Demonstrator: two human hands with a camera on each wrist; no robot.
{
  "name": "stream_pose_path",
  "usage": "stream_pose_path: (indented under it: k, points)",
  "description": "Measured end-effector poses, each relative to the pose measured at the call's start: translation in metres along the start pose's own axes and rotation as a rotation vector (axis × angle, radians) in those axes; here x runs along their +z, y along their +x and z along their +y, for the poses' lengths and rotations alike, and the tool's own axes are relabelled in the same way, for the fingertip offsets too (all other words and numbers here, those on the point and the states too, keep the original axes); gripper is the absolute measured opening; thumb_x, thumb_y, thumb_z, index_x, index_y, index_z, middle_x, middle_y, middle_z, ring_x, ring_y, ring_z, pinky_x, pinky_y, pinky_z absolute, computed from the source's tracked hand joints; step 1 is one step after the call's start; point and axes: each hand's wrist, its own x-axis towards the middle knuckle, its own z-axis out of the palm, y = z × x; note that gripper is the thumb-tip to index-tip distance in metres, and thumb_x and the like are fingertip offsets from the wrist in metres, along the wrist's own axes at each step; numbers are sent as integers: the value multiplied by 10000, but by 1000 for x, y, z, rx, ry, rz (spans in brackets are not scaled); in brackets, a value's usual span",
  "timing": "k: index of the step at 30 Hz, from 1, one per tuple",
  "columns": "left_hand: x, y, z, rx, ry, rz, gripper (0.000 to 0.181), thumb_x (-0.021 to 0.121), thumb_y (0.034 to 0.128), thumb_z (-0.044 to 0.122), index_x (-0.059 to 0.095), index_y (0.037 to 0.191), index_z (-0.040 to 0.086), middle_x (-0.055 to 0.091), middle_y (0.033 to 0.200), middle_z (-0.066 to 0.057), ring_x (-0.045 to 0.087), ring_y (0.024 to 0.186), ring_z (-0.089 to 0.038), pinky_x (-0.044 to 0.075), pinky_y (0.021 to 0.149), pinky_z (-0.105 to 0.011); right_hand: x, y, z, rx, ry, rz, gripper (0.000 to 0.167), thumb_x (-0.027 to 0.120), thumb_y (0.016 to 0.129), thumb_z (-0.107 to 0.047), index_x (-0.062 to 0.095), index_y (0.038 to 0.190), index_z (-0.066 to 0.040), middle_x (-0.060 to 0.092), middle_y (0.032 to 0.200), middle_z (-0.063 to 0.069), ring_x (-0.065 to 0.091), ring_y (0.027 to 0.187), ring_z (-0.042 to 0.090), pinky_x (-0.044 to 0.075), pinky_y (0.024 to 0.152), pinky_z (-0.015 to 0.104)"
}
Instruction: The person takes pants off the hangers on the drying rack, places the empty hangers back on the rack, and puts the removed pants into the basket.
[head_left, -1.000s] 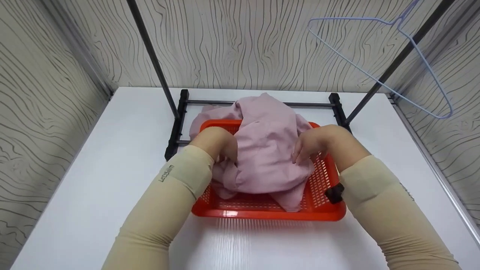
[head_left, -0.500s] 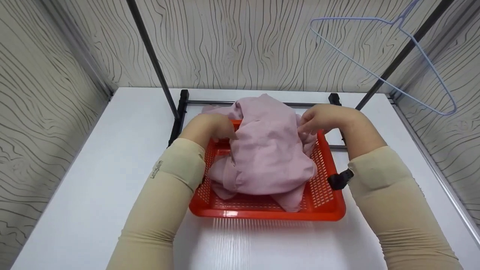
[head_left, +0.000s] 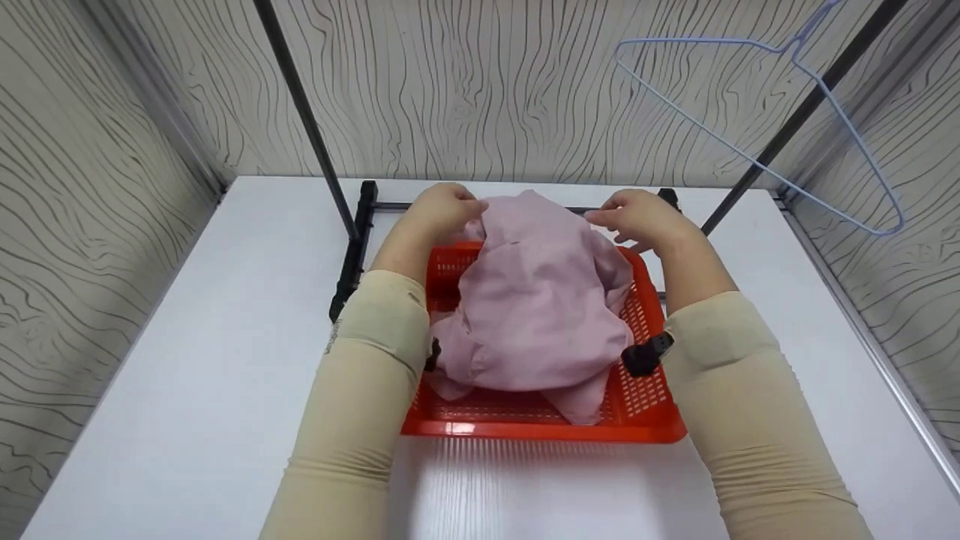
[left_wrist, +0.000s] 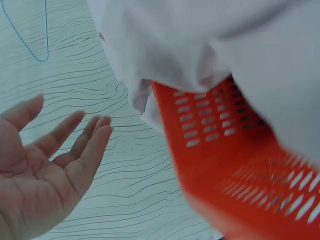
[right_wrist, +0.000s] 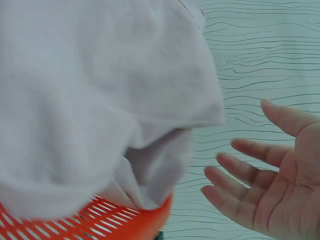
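A crumpled pink garment point(head_left: 536, 300) lies heaped in a red perforated plastic basket point(head_left: 525, 427), its far end draped over the back rim. My left hand point(head_left: 444, 210) is at the garment's far left edge; in the left wrist view the left hand point(left_wrist: 55, 170) has its fingers spread, apart from the cloth. On the far right, my right hand point(head_left: 637, 217) hovers beside the garment. The right wrist view shows this right hand point(right_wrist: 270, 180) with fingers extended and a gap between them and the fabric point(right_wrist: 125, 100).
Behind and under the basket stands a black rack base point(head_left: 349, 262) with upright poles point(head_left: 307, 120) on both sides. A light purple wire hanger point(head_left: 712, 131) hangs at the upper right. The white table point(head_left: 202, 360) meets wood-patterned walls point(head_left: 465, 90).
Both hands have moved from the sides of the garment inside the basket up and away toward its far end. The garment has stayed nearly in place, and its sides have loosened slightly.
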Motion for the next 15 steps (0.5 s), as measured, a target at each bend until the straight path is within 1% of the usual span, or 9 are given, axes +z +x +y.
stream_pose_path:
  k: [4,7,10,12,15]
  points:
    - [5,7,-6,-32,-114,76,363,467,930,397,580,1135,119,563,1086,-57,529,972,-190,431,886,-362,7,5,4,49,65,32,594,532,889,-427,399,1285,-5,403,1321,188,492,1116,393,436,889,485]
    - [9,10,-11,-76,-192,105,393,464,931,397,547,1191,115,549,1135,-61,544,996,-198,439,882,-356,11,9,7,76,84,51,644,541,879,-442,367,1310,5,382,1339,202,494,1110,396,437,890,480]
    - [13,12,-15,-134,-286,94,448,471,928,397,494,1266,105,521,1210,-75,534,1052,-218,467,865,-349,13,12,9,99,95,61,674,546,872,-450,349,1328,6,367,1357,207,461,1152,384,417,916,488]
    - [15,13,-17,-173,-348,70,493,475,926,393,438,1326,107,494,1253,-85,520,1086,-233,482,850,-360,14,13,10,104,108,55,721,550,865,-461,312,1361,5,343,1381,209,409,1204,373,374,960,495]
    - [20,15,-19,-209,-419,30,539,467,932,372,356,1388,106,467,1289,-106,529,1086,-252,489,838,-389,15,15,13,105,78,34,758,539,855,-509,314,1373,-3,357,1378,204,375,1227,343,320,1005,485]
